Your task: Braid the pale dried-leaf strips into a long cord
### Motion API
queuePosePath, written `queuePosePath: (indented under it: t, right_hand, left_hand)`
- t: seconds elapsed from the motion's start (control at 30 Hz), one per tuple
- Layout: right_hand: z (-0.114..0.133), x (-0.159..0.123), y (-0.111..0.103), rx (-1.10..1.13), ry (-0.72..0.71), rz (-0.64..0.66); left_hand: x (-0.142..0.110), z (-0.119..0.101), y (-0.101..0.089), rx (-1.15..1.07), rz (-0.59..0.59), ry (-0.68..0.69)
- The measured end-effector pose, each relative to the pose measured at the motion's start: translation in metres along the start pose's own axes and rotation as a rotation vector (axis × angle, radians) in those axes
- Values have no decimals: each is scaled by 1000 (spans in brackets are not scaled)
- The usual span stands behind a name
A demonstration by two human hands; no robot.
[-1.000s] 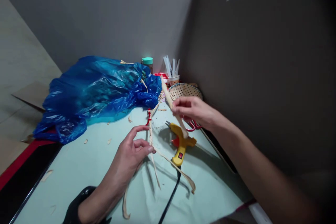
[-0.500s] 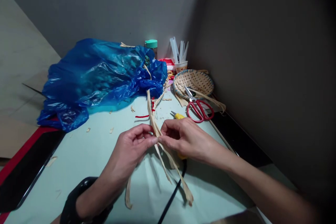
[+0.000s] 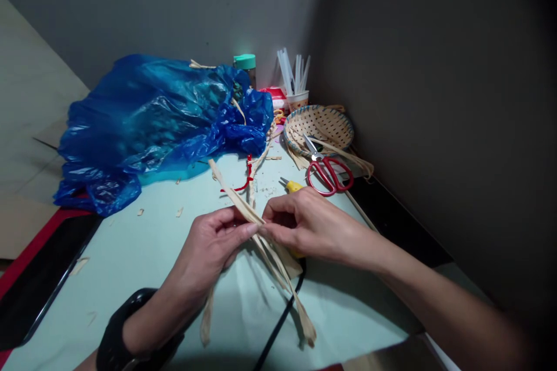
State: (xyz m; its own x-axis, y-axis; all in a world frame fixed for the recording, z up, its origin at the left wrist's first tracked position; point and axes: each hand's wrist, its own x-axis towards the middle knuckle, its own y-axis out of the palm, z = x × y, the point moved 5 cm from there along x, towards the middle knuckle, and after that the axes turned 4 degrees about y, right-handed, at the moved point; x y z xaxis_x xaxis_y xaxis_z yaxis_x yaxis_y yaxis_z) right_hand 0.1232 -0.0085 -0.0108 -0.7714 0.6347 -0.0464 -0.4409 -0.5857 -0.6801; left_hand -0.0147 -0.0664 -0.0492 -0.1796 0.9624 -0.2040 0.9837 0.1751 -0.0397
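Pale dried husk strips (image 3: 230, 188) cross between my two hands at the middle of the table. My left hand (image 3: 220, 240) pinches them between thumb and fingers. From the other side my right hand (image 3: 304, 223) grips the same strips, its fingertips meeting the left thumb. Several loose ends hang toward me, one reaching the lower right and one below my left wrist. Beyond the hands lies a braided strand with a red wire (image 3: 249, 171) around it. A yellow-handled tool (image 3: 294, 186) with a black cord is partly hidden behind my right hand.
Red-handled scissors (image 3: 328, 175) rest against a woven basket (image 3: 322, 124) holding more strips. A large blue plastic bag (image 3: 165, 110) covers the back left. Behind stand a green-lidded jar (image 3: 245, 64) and a cup of white sticks (image 3: 298, 98). Small scraps lie on the pale tabletop (image 3: 152, 243).
The upper end of the husk strips has swung left, now lying across the hands at a slant. Both hands keep their pinch in nearly the same place. The view has shifted slightly.
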Motion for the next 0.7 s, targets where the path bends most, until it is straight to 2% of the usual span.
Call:
queuePosePath:
  t: [0.17, 0.4, 0.6, 0.7]
  right_hand:
    - [-10, 5, 2, 116, 86, 40]
    - [-23, 10, 5, 325, 99, 150]
    - [-25, 9, 7, 372, 120, 153]
    - [-22, 9, 5, 274, 100, 87]
  left_hand:
    - [-1, -3, 3, -26, 13, -7]
    - [-2, 0, 2, -20, 44, -23]
    - [0, 1, 4, -16, 79, -13]
    - [1, 3, 4, -6, 85, -43]
